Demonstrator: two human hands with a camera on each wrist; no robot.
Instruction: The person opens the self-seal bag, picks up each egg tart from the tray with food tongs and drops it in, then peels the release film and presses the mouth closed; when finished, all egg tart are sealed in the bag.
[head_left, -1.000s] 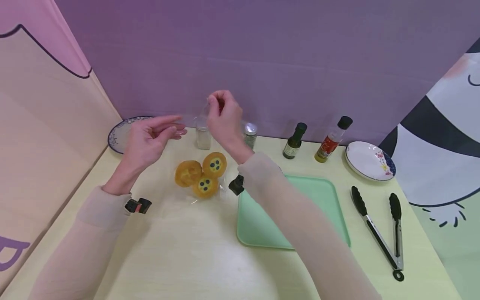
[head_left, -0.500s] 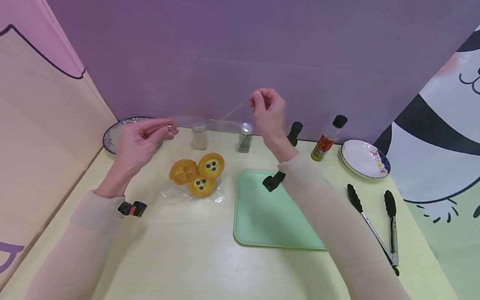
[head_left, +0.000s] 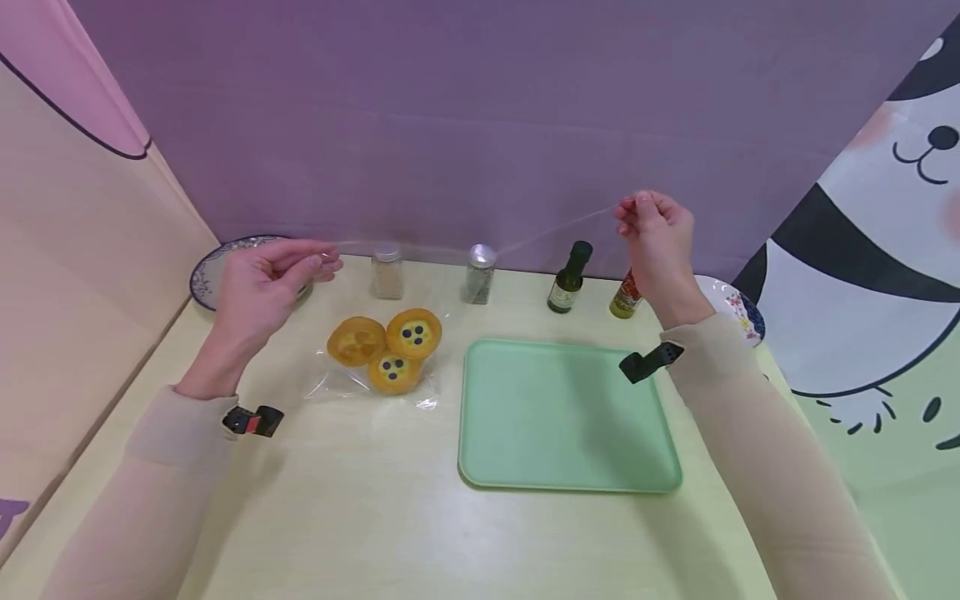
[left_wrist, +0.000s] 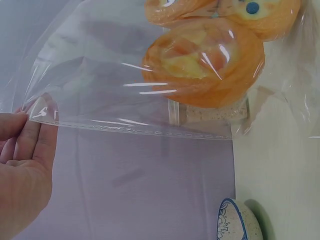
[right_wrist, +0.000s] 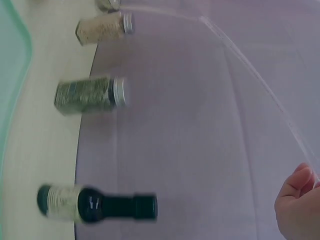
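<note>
A clear plastic bag (left_wrist: 100,75) holds three round pastries: one with a chunky topping (head_left: 356,341) and two with dark berries, a rear one (head_left: 414,332) and a front one (head_left: 394,372). My left hand (head_left: 258,287) pinches the bag's upper edge at its left corner, thumb against fingers. From the bag's top a thin clear strip (right_wrist: 260,82) stretches up and right to my right hand (head_left: 660,254), which pinches its end between thumb and fingers. Whether the strip is fully free of the bag at its lower end, I cannot tell.
A green tray (head_left: 566,417) lies right of the bag. Behind stand a pale spice jar (head_left: 387,275), a green herb jar (head_left: 479,277), a dark bottle (head_left: 567,283) and a red-labelled bottle (head_left: 625,298). Plates stand at the far left (head_left: 206,279) and right (head_left: 726,298).
My right hand has moved far to the right, drawing the clear strip out from the bag. The left hand keeps its pinch on the bag, and the view has turned slightly right.
</note>
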